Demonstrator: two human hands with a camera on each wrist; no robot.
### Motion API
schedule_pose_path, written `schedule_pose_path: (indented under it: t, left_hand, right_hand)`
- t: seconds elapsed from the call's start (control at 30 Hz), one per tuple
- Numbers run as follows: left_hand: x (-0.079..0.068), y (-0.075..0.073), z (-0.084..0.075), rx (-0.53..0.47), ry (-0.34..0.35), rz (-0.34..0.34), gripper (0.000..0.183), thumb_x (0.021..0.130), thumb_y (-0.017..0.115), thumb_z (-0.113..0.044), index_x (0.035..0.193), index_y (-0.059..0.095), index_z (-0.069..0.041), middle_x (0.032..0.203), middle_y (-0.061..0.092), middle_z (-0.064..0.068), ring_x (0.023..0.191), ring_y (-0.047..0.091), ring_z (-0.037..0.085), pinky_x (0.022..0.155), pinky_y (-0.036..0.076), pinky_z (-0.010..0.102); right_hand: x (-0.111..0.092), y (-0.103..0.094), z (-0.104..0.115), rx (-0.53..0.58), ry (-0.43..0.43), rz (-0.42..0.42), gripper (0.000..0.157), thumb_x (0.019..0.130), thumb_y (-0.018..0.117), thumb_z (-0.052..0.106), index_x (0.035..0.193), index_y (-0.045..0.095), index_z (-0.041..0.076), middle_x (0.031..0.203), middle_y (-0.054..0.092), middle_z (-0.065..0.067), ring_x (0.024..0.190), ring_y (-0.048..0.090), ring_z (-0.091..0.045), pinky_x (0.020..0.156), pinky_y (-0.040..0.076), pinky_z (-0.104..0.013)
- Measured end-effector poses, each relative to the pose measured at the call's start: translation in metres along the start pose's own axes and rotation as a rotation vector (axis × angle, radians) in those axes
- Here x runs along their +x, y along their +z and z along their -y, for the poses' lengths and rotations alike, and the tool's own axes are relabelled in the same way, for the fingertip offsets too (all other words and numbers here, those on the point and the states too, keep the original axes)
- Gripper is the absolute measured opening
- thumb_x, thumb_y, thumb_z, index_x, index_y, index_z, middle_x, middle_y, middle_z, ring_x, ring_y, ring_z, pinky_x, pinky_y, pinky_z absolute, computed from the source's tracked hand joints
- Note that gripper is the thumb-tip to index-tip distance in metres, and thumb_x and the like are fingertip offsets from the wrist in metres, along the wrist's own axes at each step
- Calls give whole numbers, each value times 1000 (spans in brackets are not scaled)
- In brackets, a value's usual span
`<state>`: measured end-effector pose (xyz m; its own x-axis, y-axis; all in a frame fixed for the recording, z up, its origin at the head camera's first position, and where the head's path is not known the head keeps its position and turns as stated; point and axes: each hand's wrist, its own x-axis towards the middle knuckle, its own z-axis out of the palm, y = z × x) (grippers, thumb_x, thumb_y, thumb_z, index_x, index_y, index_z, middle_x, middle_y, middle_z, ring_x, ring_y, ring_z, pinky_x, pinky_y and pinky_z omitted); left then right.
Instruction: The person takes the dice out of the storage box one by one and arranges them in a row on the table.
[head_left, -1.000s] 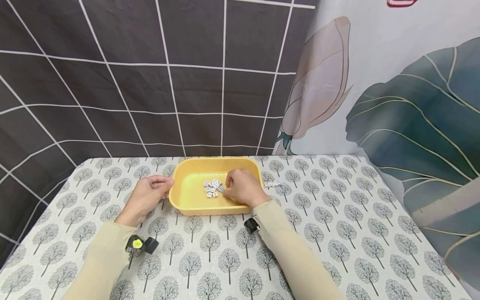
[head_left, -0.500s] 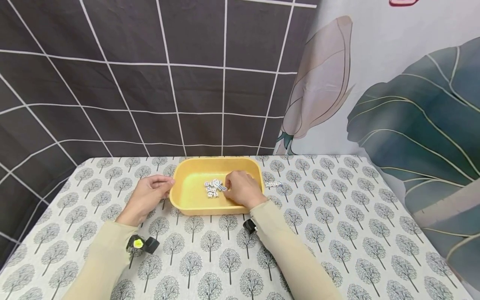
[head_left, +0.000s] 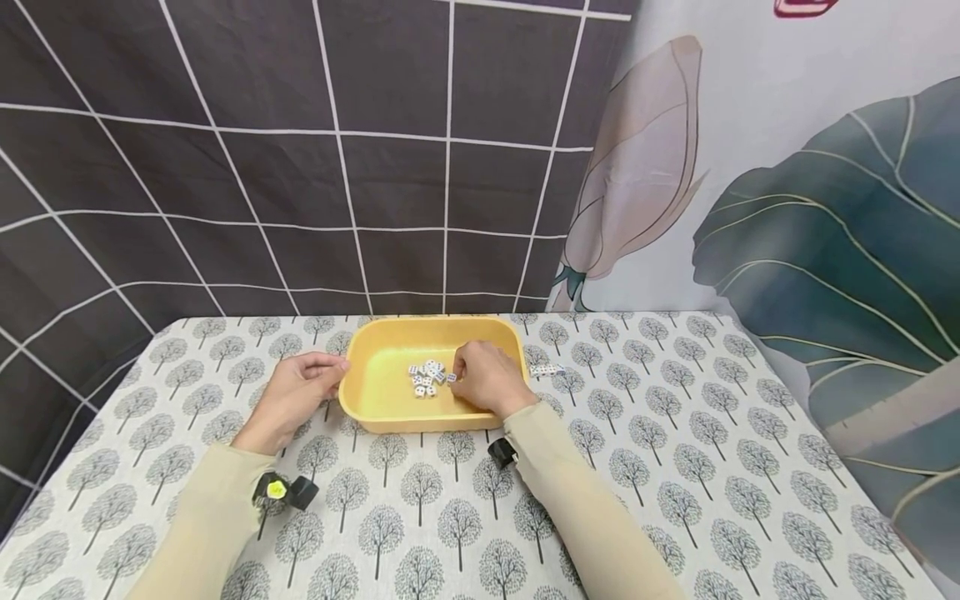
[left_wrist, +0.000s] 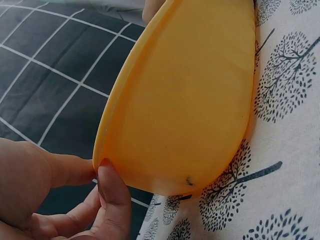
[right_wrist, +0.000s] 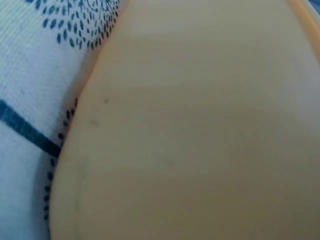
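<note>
A yellow plastic tub (head_left: 390, 423) stands on the tree-print tablecloth. My left hand (head_left: 298, 390) pinches the rim at its left end; the left wrist view has the thumb (left_wrist: 114, 192) and forefinger at the tub's edge. Inside lies a loose cluster of white dice (head_left: 427, 380) with dark pips. My right hand (head_left: 487, 379) reaches over the near wall into the tub, fingers curled, with a die (head_left: 451, 377) at its fingertips, just right of the cluster. In the right wrist view the tub's outer wall (right_wrist: 190, 125) hides that hand.
Several dice stand in a short row (head_left: 546, 369) on the cloth, just right of the tub. Behind the table hangs a dark grid-patterned cloth (head_left: 390, 183), and a floral curtain (head_left: 750, 208) hangs on the right. Both wrists wear black camera mounts (head_left: 501, 452).
The die at my right fingertips has shifted slightly right, away from the other dice, and turned a little. My left hand stays at the tub's rim.
</note>
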<state>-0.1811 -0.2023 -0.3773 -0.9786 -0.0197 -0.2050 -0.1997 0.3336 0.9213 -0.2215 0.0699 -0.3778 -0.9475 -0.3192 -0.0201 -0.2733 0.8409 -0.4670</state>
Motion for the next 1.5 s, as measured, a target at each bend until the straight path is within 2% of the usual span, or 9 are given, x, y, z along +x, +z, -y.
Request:
schedule_pose_path:
  t: [0.17, 0.37, 0.57, 0.87, 1.13, 1.33, 1.5]
  left_hand:
    - [-1, 0, 0, 2, -1, 1, 38, 103, 60, -19, 130, 56, 8, 91, 69, -4, 78, 64, 4, 76, 60, 20]
    - [0, 0, 1, 5, 2, -3, 38, 103, 61, -19, 129, 56, 7, 90, 69, -4, 76, 62, 3, 74, 58, 20]
    - [0, 0, 3, 4, -3, 3, 37, 103, 61, -19, 129, 56, 7, 90, 68, -5, 76, 61, 4, 74, 58, 20]
    - [0, 0, 2, 3, -3, 5, 38, 103, 61, -19, 130, 56, 7, 91, 68, -4, 76, 62, 4, 74, 58, 20]
    - [-1, 0, 1, -3, 9, -3, 38, 103, 61, -19, 130, 56, 8, 89, 69, -5, 75, 62, 3, 74, 58, 19]
    - [-2, 0, 1, 1, 7, -2, 37, 103, 60, -18, 129, 57, 7, 91, 69, -3, 76, 62, 4, 75, 58, 20]
    - [-2, -1, 0, 7, 4, -3, 36, 103, 59, -18, 129, 57, 7, 93, 69, -2, 78, 63, 4, 76, 59, 20]
  right_hand:
    - [-1, -5, -1, 50, 10, 15, 18, 80, 83, 10, 74, 66, 14, 71, 62, 2, 67, 55, -14, 60, 45, -24]
    - [-3, -11, -1, 125, 26, 42, 14, 81, 82, 7, 80, 69, 12, 72, 65, 0, 62, 56, -13, 58, 48, -23]
    - [-5, -20, 0, 155, 36, 40, 13, 80, 84, 9, 82, 71, 11, 77, 65, -1, 67, 56, -13, 62, 48, -24]
    - [-7, -34, -3, 138, 37, 22, 13, 81, 84, 11, 86, 72, 12, 79, 62, 0, 73, 54, -15, 67, 46, -24]
    - [-11, -45, -6, 163, 6, 37, 12, 82, 83, 9, 85, 71, 10, 79, 62, -1, 76, 54, -15, 68, 47, -24]
    - [-11, -52, -12, 102, -76, 53, 10, 83, 82, 10, 85, 72, 11, 77, 63, 1, 75, 54, -13, 71, 48, -24]
    - [-13, -58, -18, 117, -102, 67, 10, 84, 80, 7, 89, 72, 9, 81, 64, -1, 77, 56, -14, 73, 50, -25]
